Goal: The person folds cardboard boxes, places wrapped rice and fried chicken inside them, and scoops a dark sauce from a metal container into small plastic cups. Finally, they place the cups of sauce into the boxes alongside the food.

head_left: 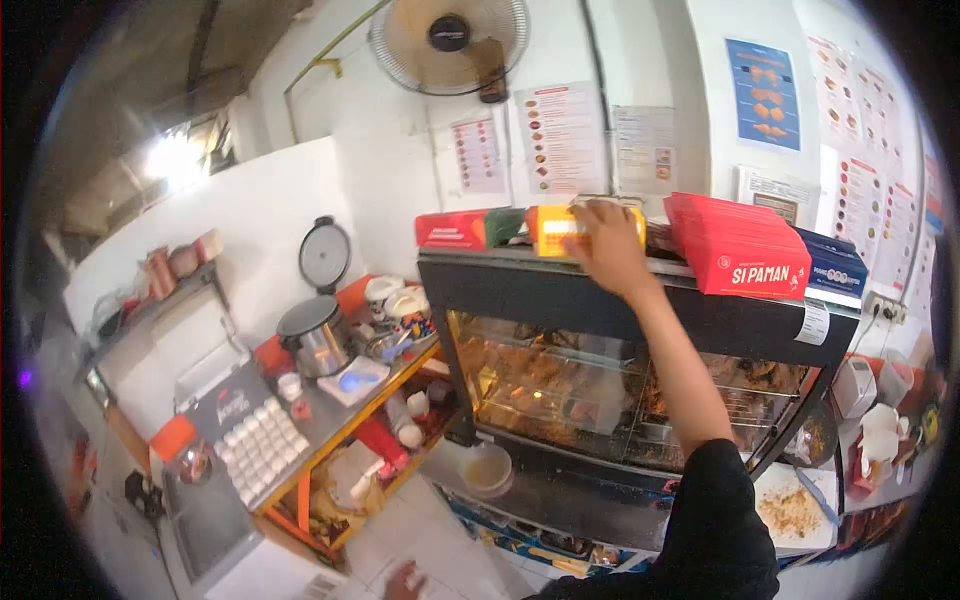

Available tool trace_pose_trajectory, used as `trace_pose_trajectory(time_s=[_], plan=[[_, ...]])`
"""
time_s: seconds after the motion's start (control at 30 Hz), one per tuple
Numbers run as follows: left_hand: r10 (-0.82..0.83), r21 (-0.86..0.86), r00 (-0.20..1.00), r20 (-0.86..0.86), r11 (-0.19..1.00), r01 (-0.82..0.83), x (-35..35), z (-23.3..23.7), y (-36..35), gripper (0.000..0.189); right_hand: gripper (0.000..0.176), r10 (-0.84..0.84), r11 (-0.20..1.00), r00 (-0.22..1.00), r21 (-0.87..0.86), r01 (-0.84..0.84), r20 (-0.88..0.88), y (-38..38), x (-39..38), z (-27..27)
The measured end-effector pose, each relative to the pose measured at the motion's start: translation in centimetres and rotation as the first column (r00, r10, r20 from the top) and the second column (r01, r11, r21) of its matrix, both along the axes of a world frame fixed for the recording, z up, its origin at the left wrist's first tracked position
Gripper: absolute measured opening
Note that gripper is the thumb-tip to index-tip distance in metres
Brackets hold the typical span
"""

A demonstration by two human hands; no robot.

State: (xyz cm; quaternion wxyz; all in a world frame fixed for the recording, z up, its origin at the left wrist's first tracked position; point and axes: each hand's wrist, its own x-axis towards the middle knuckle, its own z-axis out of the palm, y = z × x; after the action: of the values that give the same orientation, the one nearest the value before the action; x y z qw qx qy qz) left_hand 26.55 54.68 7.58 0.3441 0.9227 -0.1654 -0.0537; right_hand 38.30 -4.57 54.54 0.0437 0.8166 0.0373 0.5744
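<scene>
The right hand (606, 238) is partly closed on a yellow rectangular cardboard box (552, 235), fingers over its top and thumb against its front. Left of this hand lies a red-and-green box (455, 231), right of it a stack of red printed cartons (745, 255), and beneath it a black-framed glass food cabinet (540, 293); far below, the blurred left hand (405, 582) is cut off, its grip impossible to tell.

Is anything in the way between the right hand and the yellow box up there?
Nothing that shows. The right hand is right on the yellow box, atop the food warmer. The red-and-green packaging and the stacked red cartons sit on either side, not between them.
</scene>
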Motion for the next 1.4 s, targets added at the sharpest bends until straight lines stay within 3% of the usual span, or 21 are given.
trace_pose_trajectory(time_s=[0.03,0.07,0.1,0.17,0.2,0.23,0.27,0.3,0.37,0.47,0.57,0.67,0.77,0.87,0.97,1.07,1.17,1.27,1.4], plan=[[-0.065,0.013,0.981,0.18,0.998,0.064,4.7,7.5,-2.1,0.049,0.05,0.013,1.0,0.998,-0.008,-0.012,0.065,-0.2,0.2,-0.1],[-0.115,-0.096,0.967,0.226,0.986,0.14,8.2,15.2,-5.9,0.052,0.051,0.006,1.0,0.997,0.001,-0.006,0.076,-0.1,0.2,-0.3],[-0.13,-0.376,0.978,0.161,0.908,0.182,11.0,21.9,-9.5,0.049,0.052,-0.008,1.0,0.997,0.009,0.007,0.082,0.2,0.0,-0.3],[-0.235,-0.413,0.902,0.362,0.827,0.381,13.4,34.9,-17.2,0.038,0.053,0.037,0.999,0.992,-0.013,-0.036,0.123,0.0,-0.1,-0.6],[-0.333,-0.153,0.73,0.596,0.846,0.511,13.2,41.3,-21.3,0.031,0.053,0.039,0.999,0.993,0.004,-0.04,0.115,-0.1,-0.3,-0.6],[-0.423,-0.241,0.747,0.513,0.764,0.598,14.5,45.7,-24.8,0.03,0.053,0.039,0.999,0.993,0.028,-0.042,0.108,0.0,-0.4,-0.8],[-0.505,-0.3,0.675,0.537,0.634,0.713,15.9,48.9,-29.0,0.029,0.053,0.044,0.998,0.991,0.038,-0.049,0.126,-0.2,-0.1,-1.0],[-0.488,-0.24,0.641,0.593,0.653,0.719,16.4,52.1,-33.2,0.033,0.053,0.053,0.997,0.988,0.043,-0.06,0.144,-0.4,0.1,-1.2],[-0.597,-0.083,0.441,0.67,0.53,0.844,20.4,56.7,-41.4,0.037,0.055,0.074,0.995,0.995,0.063,-0.078,0.073,-0.2,-0.8,-0.9],[-0.859,0.072,0.442,0.258,0.473,0.878,27.5,58.7,-50.1,0.037,0.055,0.101,0.992,0.985,0.062,-0.111,0.137,-0.4,-1.0,-1.1],[-0.883,0.428,0.462,-0.084,0.387,0.817,33.5,60.4,-54.2,0.035,0.055,0.107,0.992,0.975,0.046,-0.118,0.195,-0.7,-0.6,-1.4],[-0.892,0.006,0.326,-0.313,0.341,0.94,34.0,60.5,-54.7,0.03,0.058,0.101,0.991,0.976,0.068,-0.116,0.191,-0.6,-0.5,-1.5],[-0.852,-0.157,0.35,-0.388,0.436,0.886,30.9,60.3,-54.1,0.026,0.057,0.096,0.993,0.976,0.05,-0.108,0.197,-0.7,-0.5,-1.6],[-0.839,-0.221,0.411,-0.355,0.503,0.836,35.2,59.5,-55.2,0.024,0.05,0.085,0.993,0.978,0.067,-0.1,0.193,-0.5,-0.9,-1.6],[-0.869,-0.174,0.288,-0.403,0.382,0.908,35.9,59.4,-55.6,0.02,0.05,0.119,0.987,0.977,0.088,-0.136,0.177,-0.5,-0.8,-1.5],[-0.952,0.114,0.307,-0.013,0.303,0.946,33.4,58.6,-55.3,0.019,0.051,0.086,0.991,0.978,0.085,-0.104,0.188,-0.6,-0.5,-1.6],[-0.978,0.43,0.203,-0.041,0.166,0.888,32.0,60.0,-56.2,0.023,0.051,0.065,0.995,0.966,0.059,-0.082,0.25,-0.8,0.5,-2.0],[-0.986,0.251,0.146,-0.085,0.12,0.96,31.5,60.5,-56.0,0.027,0.051,0.082,0.994,0.957,0.045,-0.098,0.279,-0.7,0.3,-2.0],[-0.912,0.186,0.282,0.298,0.345,0.92,33.1,62.8,-54.8,0.037,0.049,0.073,0.994,0.979,0.07,-0.088,0.189,-0.6,-0.4,-2.0]])
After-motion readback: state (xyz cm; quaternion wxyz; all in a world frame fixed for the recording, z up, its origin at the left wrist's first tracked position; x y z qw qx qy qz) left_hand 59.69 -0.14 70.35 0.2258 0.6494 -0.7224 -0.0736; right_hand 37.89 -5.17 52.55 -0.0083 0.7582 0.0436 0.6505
